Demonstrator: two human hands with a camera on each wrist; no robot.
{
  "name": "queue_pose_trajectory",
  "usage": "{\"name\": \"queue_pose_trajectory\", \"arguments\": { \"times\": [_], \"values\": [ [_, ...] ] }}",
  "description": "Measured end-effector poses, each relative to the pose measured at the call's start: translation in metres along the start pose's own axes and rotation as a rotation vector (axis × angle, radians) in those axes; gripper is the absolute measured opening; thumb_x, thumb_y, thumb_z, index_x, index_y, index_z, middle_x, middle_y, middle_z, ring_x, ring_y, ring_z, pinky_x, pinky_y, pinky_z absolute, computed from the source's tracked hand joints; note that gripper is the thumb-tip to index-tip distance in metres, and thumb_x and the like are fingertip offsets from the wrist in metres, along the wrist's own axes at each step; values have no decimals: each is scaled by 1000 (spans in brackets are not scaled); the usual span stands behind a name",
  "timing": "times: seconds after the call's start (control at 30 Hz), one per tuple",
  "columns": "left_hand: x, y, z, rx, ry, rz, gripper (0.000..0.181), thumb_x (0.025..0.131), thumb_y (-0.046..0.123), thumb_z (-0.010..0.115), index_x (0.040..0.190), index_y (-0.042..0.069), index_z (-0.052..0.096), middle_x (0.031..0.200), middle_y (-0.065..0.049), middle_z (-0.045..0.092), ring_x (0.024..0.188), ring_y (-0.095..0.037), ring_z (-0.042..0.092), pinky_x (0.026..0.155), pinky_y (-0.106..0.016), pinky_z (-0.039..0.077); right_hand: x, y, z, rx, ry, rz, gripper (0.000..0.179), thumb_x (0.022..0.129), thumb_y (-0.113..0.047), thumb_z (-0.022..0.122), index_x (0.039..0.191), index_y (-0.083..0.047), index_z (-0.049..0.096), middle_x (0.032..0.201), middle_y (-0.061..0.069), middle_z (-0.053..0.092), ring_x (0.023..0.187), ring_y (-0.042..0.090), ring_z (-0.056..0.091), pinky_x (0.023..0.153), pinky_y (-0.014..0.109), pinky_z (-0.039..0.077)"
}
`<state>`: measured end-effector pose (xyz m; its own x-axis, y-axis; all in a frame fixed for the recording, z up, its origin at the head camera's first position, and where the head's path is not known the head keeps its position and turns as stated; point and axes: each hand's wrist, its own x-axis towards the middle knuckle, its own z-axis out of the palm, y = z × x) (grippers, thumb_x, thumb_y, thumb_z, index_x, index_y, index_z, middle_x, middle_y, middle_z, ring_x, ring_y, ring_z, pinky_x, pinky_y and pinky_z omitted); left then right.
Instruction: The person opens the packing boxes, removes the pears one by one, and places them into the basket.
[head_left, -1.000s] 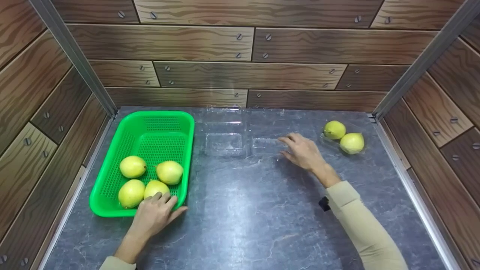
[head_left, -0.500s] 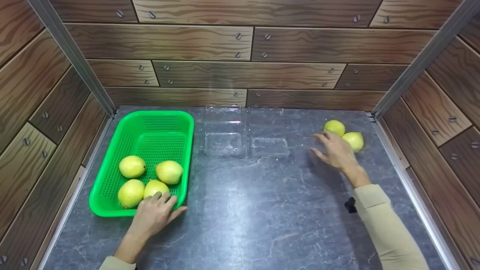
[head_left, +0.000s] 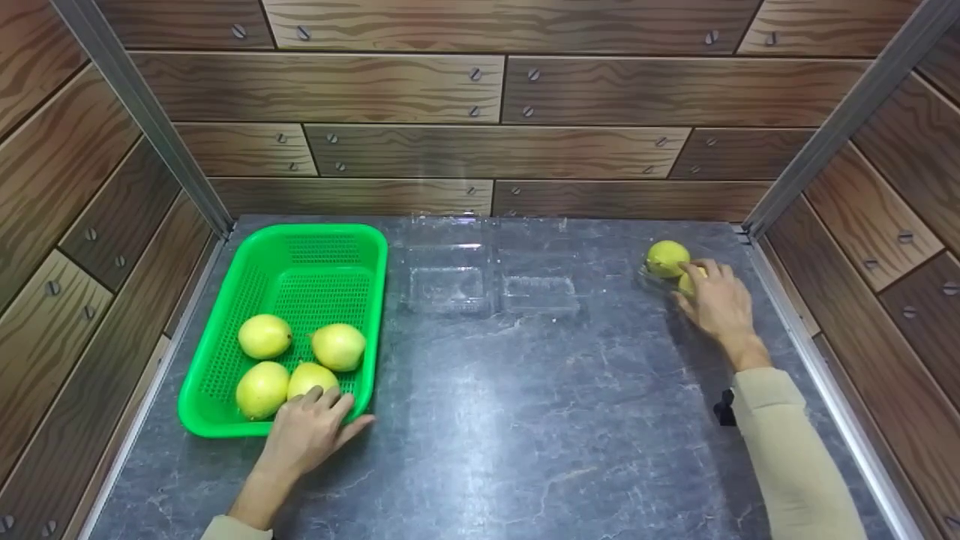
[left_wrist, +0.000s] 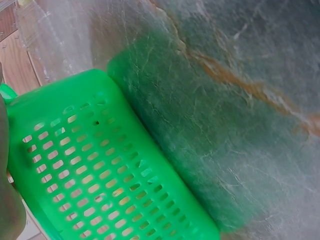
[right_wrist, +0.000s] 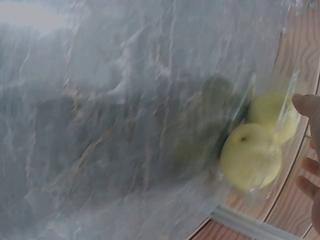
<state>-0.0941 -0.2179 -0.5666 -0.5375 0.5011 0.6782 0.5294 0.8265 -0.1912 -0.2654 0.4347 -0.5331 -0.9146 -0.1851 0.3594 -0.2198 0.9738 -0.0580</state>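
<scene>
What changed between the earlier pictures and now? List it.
The right hand moved rightward from beside the clear trays to the two fruits on the right, and now partly covers the nearer one; contact is unclear. Nothing was visibly lifted or let go. The left hand stayed at the basket's rim; basket and trays stayed put.

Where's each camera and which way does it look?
Head: on the head, looks forward and down at the table; left hand, right hand, sleeves show.
Left wrist: on that wrist, faces the side of the green basket; part of left hand shows.
Right wrist: on that wrist, faces two yellow fruits; fingers show.
Head and right wrist share those fruits.
</scene>
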Motion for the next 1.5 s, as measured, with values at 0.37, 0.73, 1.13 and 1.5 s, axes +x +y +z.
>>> {"name": "queue_pose_trajectory", "arguments": {
  "times": [0.37, 0.73, 1.13, 1.5],
  "values": [
    [1, -1, 1, -41, 7, 6, 57, 106, 63, 47, 79, 14, 55, 67, -1, 55, 53, -21, 52, 38, -30, 38, -6, 19, 5, 1, -78, 93, 62, 91, -20, 78, 147, -7, 54, 144, 29, 51, 125, 58, 49, 89, 73, 52],
    [2, -1, 0, -43, 12, 9, 56, 105, 63, 49, 79, 14, 54, 67, -1, 56, 52, -21, 52, 37, -29, 36, -7, 20, 7, 7, -127, 116, 60, 94, -18, 75, 148, -7, 53, 145, 32, 51, 124, 59, 49, 87, 74, 52],
    [1, 1, 0, -13, 13, -1, 61, 108, 64, 38, 77, 14, 53, 65, 0, 53, 51, -20, 50, 37, -29, 35, -11, 16, 6, 3, -97, 107, 54, 93, -15, 75, 143, -6, 57, 140, 31, 53, 122, 60, 51, 86, 73, 53],
    [-1, 0, 0, -15, 13, -5, 59, 107, 64, 41, 78, 14, 54, 66, 0, 55, 52, -20, 52, 37, -30, 37, -20, 10, 7, 10, -83, 104, 58, 88, -7, 74, 144, -6, 58, 141, 32, 54, 123, 59, 51, 88, 73, 52]
  ]
}}
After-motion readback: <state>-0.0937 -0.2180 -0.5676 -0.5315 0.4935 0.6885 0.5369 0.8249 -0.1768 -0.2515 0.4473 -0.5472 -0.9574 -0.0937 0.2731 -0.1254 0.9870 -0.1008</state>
